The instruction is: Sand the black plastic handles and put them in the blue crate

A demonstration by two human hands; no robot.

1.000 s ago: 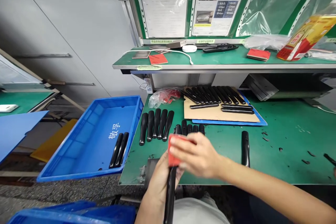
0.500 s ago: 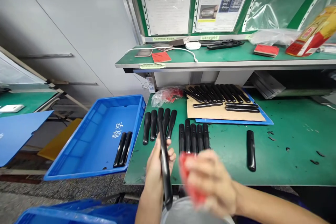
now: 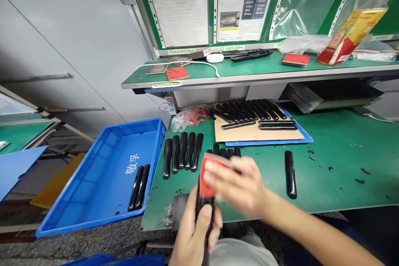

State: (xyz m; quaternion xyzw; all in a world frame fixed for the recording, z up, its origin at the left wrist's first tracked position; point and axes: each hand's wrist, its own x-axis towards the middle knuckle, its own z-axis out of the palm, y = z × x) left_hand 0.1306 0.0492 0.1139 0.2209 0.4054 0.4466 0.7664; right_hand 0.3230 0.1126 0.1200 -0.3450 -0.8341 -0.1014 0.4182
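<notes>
My left hand (image 3: pixel 195 228) is wrapped round a black plastic handle (image 3: pixel 206 202), its thumb lying along the near face. Pinched in my right hand (image 3: pixel 241 185) is a red sanding pad (image 3: pixel 207 187), pressed over the handle's upper end and hiding it. Beyond my left hand lies a row of black handles (image 3: pixel 183 151) on the green bench. A second group of handles (image 3: pixel 223 152) sits partly hidden behind my right hand. One single handle (image 3: pixel 290 174) rests to the right.
A blue tray (image 3: pixel 102 166) at the left holds two handles. More black parts lie on cardboard (image 3: pixel 258 134) at the back. A crumpled plastic bag (image 3: pixel 187 120) is beside it. Above runs a green shelf (image 3: pixel 249 66) with red pads (image 3: pixel 296 59) and a bottle (image 3: pixel 352 31). Black scraps (image 3: pixel 360 181) lie far right.
My right hand has brought the red pad up and left onto the handle. The left hand has changed its hold, the thumb now in front. The view has shifted slightly.
</notes>
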